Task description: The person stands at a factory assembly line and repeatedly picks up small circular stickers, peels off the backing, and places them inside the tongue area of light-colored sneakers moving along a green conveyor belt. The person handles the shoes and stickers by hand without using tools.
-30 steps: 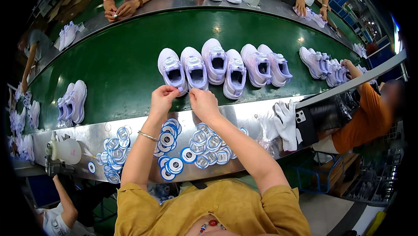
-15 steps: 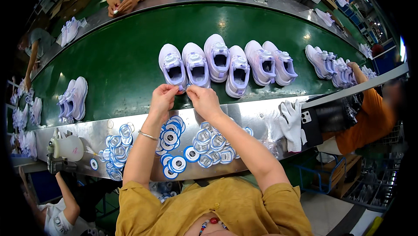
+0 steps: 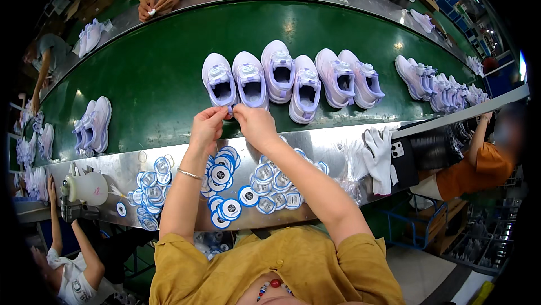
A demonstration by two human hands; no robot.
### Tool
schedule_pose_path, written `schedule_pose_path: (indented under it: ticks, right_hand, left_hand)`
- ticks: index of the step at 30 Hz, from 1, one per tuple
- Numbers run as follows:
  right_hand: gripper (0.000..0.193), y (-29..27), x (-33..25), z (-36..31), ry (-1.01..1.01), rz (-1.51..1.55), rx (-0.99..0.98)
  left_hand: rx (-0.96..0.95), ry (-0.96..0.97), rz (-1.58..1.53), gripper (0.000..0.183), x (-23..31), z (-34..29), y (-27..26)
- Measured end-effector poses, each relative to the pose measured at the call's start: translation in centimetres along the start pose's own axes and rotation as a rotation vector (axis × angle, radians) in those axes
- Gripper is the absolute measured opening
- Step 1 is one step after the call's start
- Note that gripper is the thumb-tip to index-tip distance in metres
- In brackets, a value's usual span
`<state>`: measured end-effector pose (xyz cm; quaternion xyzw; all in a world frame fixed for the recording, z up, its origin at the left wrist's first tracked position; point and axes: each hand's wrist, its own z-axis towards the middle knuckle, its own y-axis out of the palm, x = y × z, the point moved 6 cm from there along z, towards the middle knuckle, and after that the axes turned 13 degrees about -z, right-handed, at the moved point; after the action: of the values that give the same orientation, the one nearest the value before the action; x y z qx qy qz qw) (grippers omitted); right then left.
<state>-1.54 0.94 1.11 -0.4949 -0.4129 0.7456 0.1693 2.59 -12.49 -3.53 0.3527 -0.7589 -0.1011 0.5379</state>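
Your left hand [image 3: 207, 127] and right hand [image 3: 255, 125] meet at the near edge of the green conveyor belt [image 3: 158, 74], fingertips pinched together just in front of the nearest pale lilac shoe [image 3: 220, 84]. Both grips are clenched on something small between them; it is too small to make out for certain, though it looks like one of the round tags. The hands touch or nearly touch the heel of that shoe, which stands upright in a row with its partner shoe [image 3: 251, 85] and four more to the right.

Below your wrists, on the steel bench [image 3: 332, 147], lie the round blue-and-white tags [image 3: 225, 178] in loose overlapping heaps, some to the left, some under your right forearm. A white glove [image 3: 376, 158] lies further right, and a white jug-shaped tool [image 3: 87, 188] stands at the left end.

As I judge it, you are at the fastening step: the small piece is being worked onto the back of the nearest shoe. The next move calls for steady fingertips, keeping the shoe from sliding on the belt, and a free hand ready to pick a fresh tag from the heap without scattering the rest.

Other people's hands work across the belt and at both sides; keep clear of them.
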Motion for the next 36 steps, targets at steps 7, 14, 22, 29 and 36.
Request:
schedule_pose_path:
  ticks: [7, 14, 22, 29, 36]
  right_hand:
    - [0.018, 0.4, -1.0, -0.3, -0.062, 0.064, -0.039]
    - [0.015, -4.1, -3.9, 0.9, -0.311, 0.170, 0.042]
    - [0.012, -3.8, -2.8, 3.0, -0.240, 0.321, -0.124]
    - [0.014, -2.7, -3.5, 3.7, -0.285, 0.516, 0.089]
    - [0.012, 0.6, -2.6, 3.7, -0.077, 0.731, -0.155]
  left_hand:
    - [0.161, 0.282, 0.154, 0.009, 2.2, -2.4, -1.3]
    - [-0.021, 0.743, 0.395, 0.010, 6.6, -4.4, 1.9]
    - [-0.188, 0.582, 0.398, 0.008, 4.0, -2.0, 3.1]
    - [-0.084, 0.525, 0.272, 0.010, 5.5, -2.7, 1.5]
    - [-0.085, 0.294, 0.078, 0.025, 4.8, -3.3, -0.2]
